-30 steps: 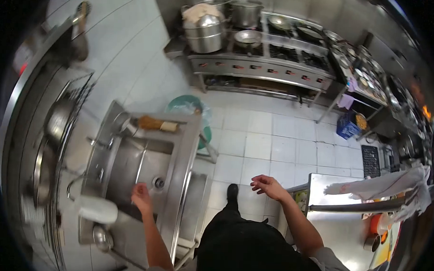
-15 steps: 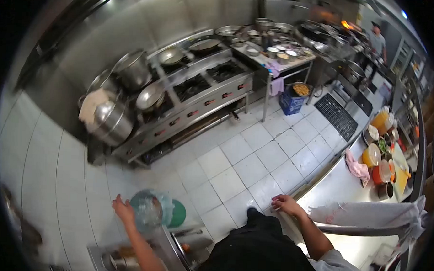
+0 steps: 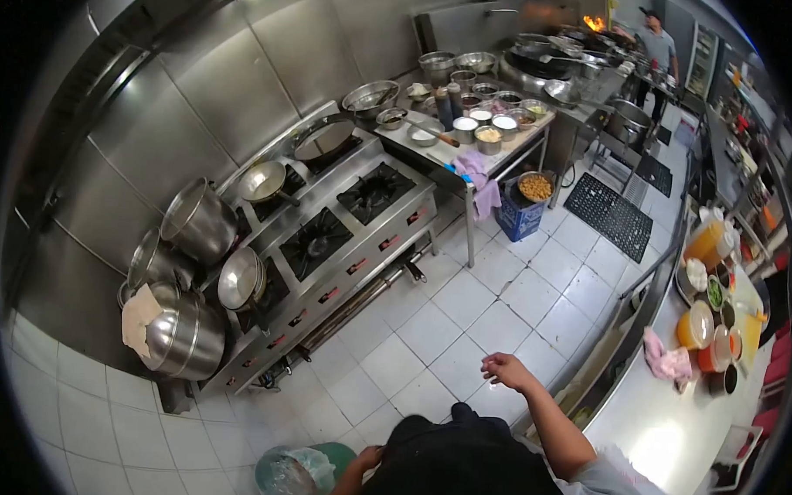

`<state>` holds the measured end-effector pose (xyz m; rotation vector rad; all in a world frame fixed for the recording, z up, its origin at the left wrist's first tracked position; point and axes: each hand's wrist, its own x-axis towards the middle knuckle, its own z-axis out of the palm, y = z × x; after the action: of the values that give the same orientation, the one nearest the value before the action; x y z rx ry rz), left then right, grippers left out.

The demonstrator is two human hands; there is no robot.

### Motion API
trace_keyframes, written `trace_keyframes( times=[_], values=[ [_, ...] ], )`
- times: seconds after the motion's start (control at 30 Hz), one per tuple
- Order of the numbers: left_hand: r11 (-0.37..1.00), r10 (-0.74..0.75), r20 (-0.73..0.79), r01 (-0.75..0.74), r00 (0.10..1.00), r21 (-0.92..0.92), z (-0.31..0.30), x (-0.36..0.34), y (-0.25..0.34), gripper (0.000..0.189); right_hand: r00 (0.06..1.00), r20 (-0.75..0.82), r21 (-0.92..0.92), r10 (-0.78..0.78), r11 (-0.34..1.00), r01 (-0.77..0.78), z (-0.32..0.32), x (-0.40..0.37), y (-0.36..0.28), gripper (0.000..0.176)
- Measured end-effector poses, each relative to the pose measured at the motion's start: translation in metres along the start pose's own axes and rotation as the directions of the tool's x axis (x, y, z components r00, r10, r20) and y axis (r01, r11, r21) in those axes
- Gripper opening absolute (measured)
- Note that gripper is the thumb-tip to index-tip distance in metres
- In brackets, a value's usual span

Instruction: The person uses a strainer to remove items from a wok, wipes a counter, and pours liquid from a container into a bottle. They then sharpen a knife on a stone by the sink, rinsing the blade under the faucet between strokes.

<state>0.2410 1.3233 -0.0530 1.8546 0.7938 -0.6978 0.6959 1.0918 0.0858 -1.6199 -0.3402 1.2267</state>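
My right hand (image 3: 507,371) hangs over the tiled floor with its fingers loosely apart and nothing in them. Low beside the black apron (image 3: 458,463) is my left hand (image 3: 368,459); its fingers are mostly hidden against the dark cloth. A green bin (image 3: 270,470) lined with a clear plastic bag (image 3: 308,473) stands just to the left of that hand. Neither hand touches the stove or the counters.
A gas stove (image 3: 329,280) with pans and large pots (image 3: 184,332) runs along the left wall. Beyond it stand a table of ingredient bowls (image 3: 489,141), a blue crate (image 3: 521,221) and a black mat (image 3: 608,216). A steel counter (image 3: 621,421) is at right; a person (image 3: 658,47) stands far back.
The view has shifted forward and turned, with the stove now larger. My left hand has come in from the far left to beside the apron. The right hand stays out over the floor.
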Motion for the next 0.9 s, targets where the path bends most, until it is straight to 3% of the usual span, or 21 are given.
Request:
trace_keyframes(
  times=[0.03, 0.07, 0.17, 0.3, 0.4, 0.5, 0.53, 0.57, 0.6, 0.63, 0.67, 0.7, 0.73, 0.77, 0.8, 0.83, 0.87, 0.9],
  values=[
    [0.999, 0.013, 0.054, -0.011, 0.998, -0.046, 0.011, 0.010, -0.040, 0.045, 0.999, 0.042, 0.018, -0.011, 1.000, 0.010, 0.001, 0.015, -0.021, 0.030],
    [0.988, -0.072, 0.081, 0.082, 0.994, -0.133, 0.017, -0.003, -0.037, 0.045, 0.999, 0.052, -0.002, -0.010, 1.000, 0.010, 0.002, 0.031, -0.036, 0.030],
    [0.900, -0.233, 0.121, 0.261, 0.965, -0.350, 0.002, -0.010, -0.003, 0.047, 0.976, 0.214, 0.106, -0.034, 0.994, 0.011, 0.012, 0.079, -0.084, 0.032],
    [0.791, -0.247, 0.122, 0.273, 0.961, -0.547, -0.041, 0.038, 0.049, 0.048, 0.946, 0.322, 0.144, -0.024, 0.989, -0.024, 0.029, 0.148, -0.140, 0.035],
    [0.712, -0.244, 0.093, 0.243, 0.965, -0.658, -0.109, 0.073, 0.117, 0.050, 0.943, 0.332, 0.129, -0.005, 0.991, -0.040, 0.032, 0.194, -0.193, 0.035],
    [0.688, -0.247, 0.011, 0.184, 0.969, -0.702, -0.216, 0.089, 0.196, 0.051, 0.945, 0.326, 0.102, -0.018, 0.995, -0.016, 0.008, 0.239, -0.250, 0.035],
    [0.764, -0.131, -0.054, 0.066, 0.990, -0.642, -0.248, 0.111, 0.193, 0.050, 0.946, 0.324, 0.089, -0.022, 0.996, -0.007, -0.004, 0.251, -0.272, 0.035],
    [0.773, 0.039, -0.183, -0.146, 0.982, -0.617, -0.283, 0.134, 0.179, 0.041, 0.953, 0.295, 0.074, -0.070, 0.996, 0.051, -0.020, 0.266, -0.291, 0.037],
    [0.903, -0.011, -0.532, -0.220, 0.847, -0.369, -0.328, 0.109, 0.235, 0.030, 0.962, 0.249, 0.085, -0.113, 0.992, 0.094, -0.036, 0.273, -0.318, 0.035],
    [0.936, 0.062, -0.649, -0.270, 0.758, -0.225, -0.381, 0.099, 0.266, 0.029, 0.971, 0.192, 0.103, -0.146, 0.986, 0.128, -0.056, 0.289, -0.337, 0.035],
    [0.908, 0.042, -0.791, -0.354, 0.610, -0.224, -0.427, 0.076, 0.312, 0.032, 0.977, 0.110, 0.108, -0.183, 0.979, 0.171, -0.067, 0.291, -0.367, 0.034],
    [0.860, 0.208, -0.885, -0.509, 0.416, -0.037, -0.473, 0.080, 0.308, 0.036, 0.969, 0.043, 0.142, -0.244, 0.961, 0.236, -0.082, 0.302, -0.384, 0.034],
    [0.753, 0.133, -0.918, -0.641, 0.375, -0.152, -0.514, 0.045, 0.354, 0.037, 0.960, 0.004, 0.237, -0.279, 0.933, 0.270, -0.100, 0.319, -0.397, 0.035],
    [0.790, 0.228, -0.956, -0.610, 0.186, 0.070, -0.545, 0.003, 0.399, 0.037, 0.957, -0.040, 0.263, -0.288, 0.921, 0.288, -0.105, 0.321, -0.419, 0.038],
    [0.765, 0.248, -0.967, -0.626, 0.064, 0.155, -0.573, -0.029, 0.431, 0.035, 0.946, -0.079, 0.241, -0.314, 0.915, 0.324, -0.108, 0.323, -0.441, 0.039],
    [0.627, 0.349, -0.919, -0.684, -0.182, 0.373, -0.600, -0.048, 0.452, 0.035, 0.938, -0.095, 0.268, -0.332, 0.899, 0.345, -0.114, 0.331, -0.459, 0.039],
    [0.700, 0.310, -0.911, -0.583, -0.271, 0.411, -0.613, -0.083, 0.486, 0.035, 0.931, -0.113, 0.293, -0.347, 0.884, 0.365, -0.120, 0.341, -0.474, 0.039],
    [0.718, 0.436, -0.745, -0.304, -0.506, 0.626, -0.632, -0.104, 0.503, 0.033, 0.927, -0.112, 0.301, -0.358, 0.877, 0.375, -0.126, 0.354, -0.489, 0.039]
  ],
)
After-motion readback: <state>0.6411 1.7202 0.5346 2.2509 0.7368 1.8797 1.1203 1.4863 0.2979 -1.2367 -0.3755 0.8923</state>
